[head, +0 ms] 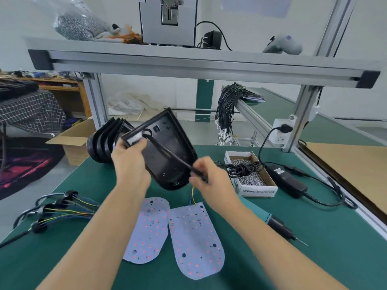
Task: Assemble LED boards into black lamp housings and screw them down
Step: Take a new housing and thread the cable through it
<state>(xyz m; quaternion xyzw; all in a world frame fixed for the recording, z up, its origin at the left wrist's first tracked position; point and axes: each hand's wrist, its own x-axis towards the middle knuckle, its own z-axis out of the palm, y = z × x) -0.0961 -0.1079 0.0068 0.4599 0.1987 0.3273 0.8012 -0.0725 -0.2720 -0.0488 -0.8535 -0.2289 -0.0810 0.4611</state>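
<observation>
Left hand [128, 162] grips black lamp housing [167, 151] tilted above the tabletop [314, 258]; right hand [206, 176] fingers pinch its black cable [167, 152]. Two LED boards [173, 233] lie flat below.

housing [167, 151] black | led boards [195, 237] white, red-dotted | mat [314, 237] green

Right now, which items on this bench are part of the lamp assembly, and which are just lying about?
In the job:
- black housing, held by left hand
- black cable, pinched by right hand
- two LED boards
- screw box
- electric screwdriver
- stacked housings

Lying about:
- power adapter
- cardboard box
- shelf bag
</observation>
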